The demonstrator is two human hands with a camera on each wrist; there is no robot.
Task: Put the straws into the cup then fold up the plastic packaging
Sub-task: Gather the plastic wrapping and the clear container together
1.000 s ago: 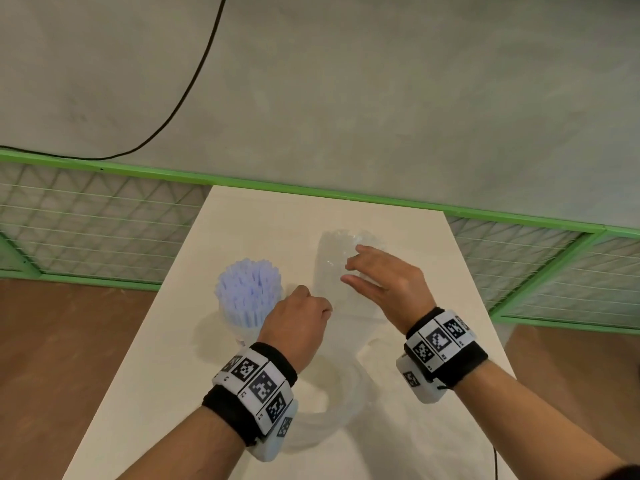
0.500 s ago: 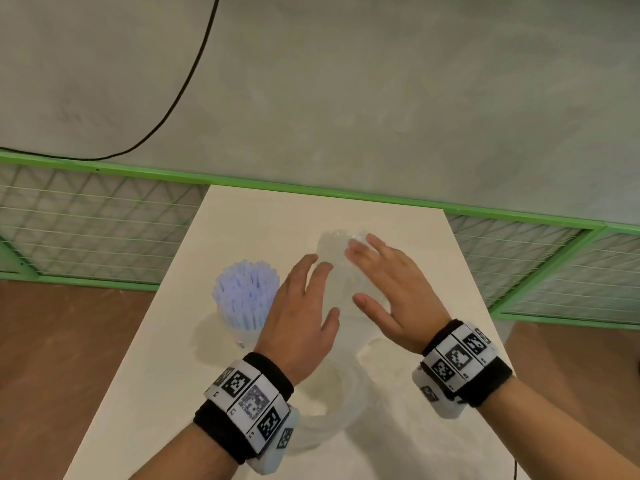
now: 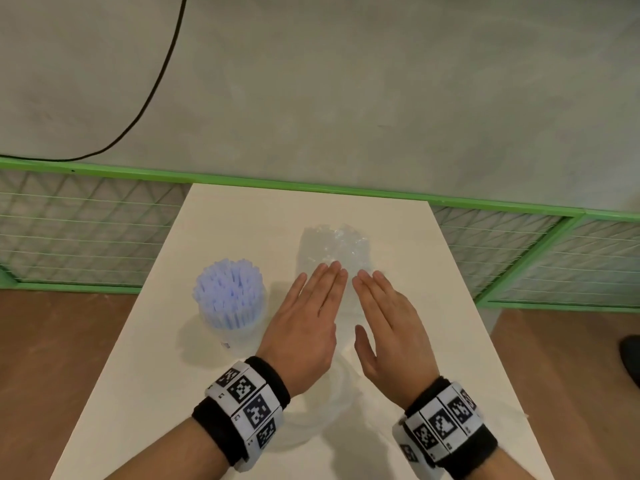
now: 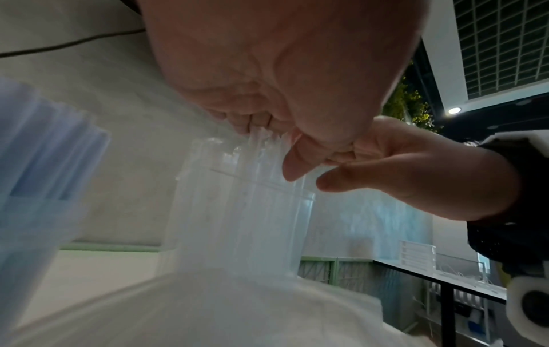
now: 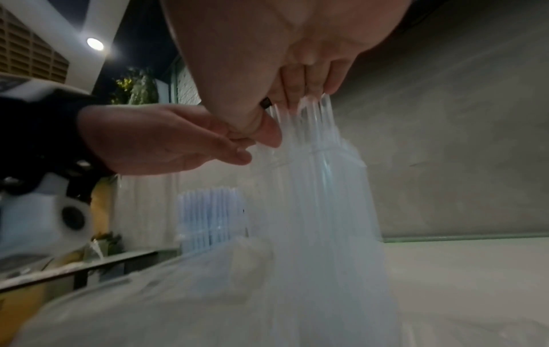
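Observation:
A clear cup of clear straws [image 3: 334, 244] stands upright at mid table. My left hand [image 3: 322, 282] and right hand [image 3: 377, 292] lie flat side by side over it, fingers straight. In the wrist views the fingertips of each hand [image 4: 252, 119] [image 5: 300, 94] touch the clear straws' [image 4: 246, 211] [image 5: 315, 176] top ends. To the left stands a second cup packed with blue straws [image 3: 230, 299] [image 5: 210, 216]. The clear plastic packaging [image 3: 311, 424] [image 4: 208, 305] lies loose on the table under my wrists.
The white table [image 3: 145, 393] is narrow, with a green-framed mesh fence [image 3: 86, 230] behind and to both sides. A black cable [image 3: 156, 84] hangs on the grey wall. A brown floor lies beyond both side edges.
My left hand has uncurled and moved forward and right. Both hands have flattened and come together, palms down, onto the tops of the clear straws.

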